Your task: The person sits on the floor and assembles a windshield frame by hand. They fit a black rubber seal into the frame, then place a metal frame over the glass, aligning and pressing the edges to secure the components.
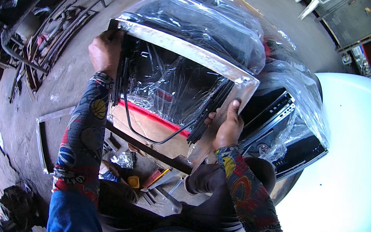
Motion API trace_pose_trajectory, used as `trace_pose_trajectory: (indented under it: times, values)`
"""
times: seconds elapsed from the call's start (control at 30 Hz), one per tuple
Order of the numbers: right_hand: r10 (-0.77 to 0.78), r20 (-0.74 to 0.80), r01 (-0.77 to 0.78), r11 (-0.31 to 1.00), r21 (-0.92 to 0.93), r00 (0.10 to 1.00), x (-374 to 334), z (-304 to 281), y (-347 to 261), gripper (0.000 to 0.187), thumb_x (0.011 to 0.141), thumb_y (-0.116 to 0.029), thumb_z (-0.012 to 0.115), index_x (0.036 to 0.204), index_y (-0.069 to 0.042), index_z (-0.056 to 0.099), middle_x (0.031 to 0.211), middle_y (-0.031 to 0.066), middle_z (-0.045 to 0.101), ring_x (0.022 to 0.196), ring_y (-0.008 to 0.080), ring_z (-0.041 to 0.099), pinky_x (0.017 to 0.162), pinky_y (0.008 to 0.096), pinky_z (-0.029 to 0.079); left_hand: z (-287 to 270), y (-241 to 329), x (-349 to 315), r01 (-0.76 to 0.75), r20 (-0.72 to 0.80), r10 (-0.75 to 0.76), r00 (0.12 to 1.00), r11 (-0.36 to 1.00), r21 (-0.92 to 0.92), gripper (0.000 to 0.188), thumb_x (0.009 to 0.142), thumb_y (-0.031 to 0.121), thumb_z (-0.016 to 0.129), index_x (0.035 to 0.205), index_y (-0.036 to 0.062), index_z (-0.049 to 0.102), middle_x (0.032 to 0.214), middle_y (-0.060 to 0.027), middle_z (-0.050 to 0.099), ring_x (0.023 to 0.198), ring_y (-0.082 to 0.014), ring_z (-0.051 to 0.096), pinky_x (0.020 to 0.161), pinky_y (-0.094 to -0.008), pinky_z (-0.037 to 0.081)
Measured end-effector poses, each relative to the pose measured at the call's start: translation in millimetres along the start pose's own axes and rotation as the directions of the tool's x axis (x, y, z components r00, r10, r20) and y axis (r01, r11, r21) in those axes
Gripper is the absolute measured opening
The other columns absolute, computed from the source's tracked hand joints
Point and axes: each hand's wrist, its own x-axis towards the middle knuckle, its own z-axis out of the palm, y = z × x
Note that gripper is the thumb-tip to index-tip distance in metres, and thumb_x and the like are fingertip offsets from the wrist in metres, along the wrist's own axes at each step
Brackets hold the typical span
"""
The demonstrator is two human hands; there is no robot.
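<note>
Head view: so there's a bare-metal frame (181,47) held up tilted past the person's knees, right in front of a plastic-wrapped bundle (200,17)
Left hand: this one (105,51) is clamped round the frame's upper left corner, fingers mostly hidden
Right hand: this one (228,127) is pinching the right side bar, thumb up along the metal, fingertips curled round the inner edge
Black strips: bunched along both inner sides, with a thin black loop (153,141) sagging between them
Behind the frame: red strip (156,118) plus some cardboard (147,128)
Floor: hammer (171,201) near the legs, second metal frame (55,114) off left, metal scraps (54,46) beyond it
Far right: big white panel (346,164), pretty washed out
</note>
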Motion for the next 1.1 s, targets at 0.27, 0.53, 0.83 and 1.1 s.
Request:
trace_pose_trajectory:
  times: [0.27,0.53,0.83,1.1]
  values:
    - [0.006,-0.013,-0.006,1.000,0.008,1.000,11,-4,11,0.057,0.092,-0.058,0.058,0.098,-0.001,0.057,0.074,0.0075,0.059,0.060,0.0193,0.063,0.051,0.0349,0.053,10,-4,4,-0.003,0.023,0.001,1.000,0.998,0.068,0.036,0.084,0.043,0.066,0.103,0.0142,0.075,0.087,-0.0153,0.072,0.085,-0.0340,0.071,0.074,-0.0438,0.053]
    - [0.095,0.010,-0.095,0.992,0.080,0.995,10,0,10,0.059,0.091,-0.058,0.059,0.095,0.000,0.055,0.078,0.0072,0.058,0.066,0.0189,0.061,0.056,0.0346,0.053,12,3,-4,-0.037,-0.070,0.042,0.997,0.997,0.066,0.034,0.085,0.037,0.070,0.105,0.0111,0.075,0.082,-0.0178,0.072,0.079,-0.0343,0.072,0.073,-0.0410,0.054]
    - [0.036,0.108,-0.046,0.994,0.095,0.993,19,-9,18,0.059,0.092,-0.059,0.057,0.097,0.001,0.056,0.079,0.0072,0.058,0.064,0.0184,0.060,0.054,0.0326,0.052,20,11,7,-0.028,-0.084,0.027,0.996,1.000,-0.008,0.030,0.084,0.032,0.065,0.094,0.0056,0.075,0.076,-0.0167,0.071,0.076,-0.0333,0.071,0.072,-0.0418,0.053]
    - [0.007,0.110,-0.019,0.994,0.107,0.994,27,-11,35,0.051,0.096,-0.052,0.056,0.092,-0.001,0.058,0.075,0.0064,0.061,0.061,0.0179,0.063,0.053,0.0325,0.054,36,6,17,-0.036,-0.148,0.023,0.989,0.996,-0.082,0.031,0.083,0.038,0.067,0.089,0.0089,0.076,0.066,-0.0074,0.071,0.070,-0.0246,0.072,0.066,-0.0371,0.053]
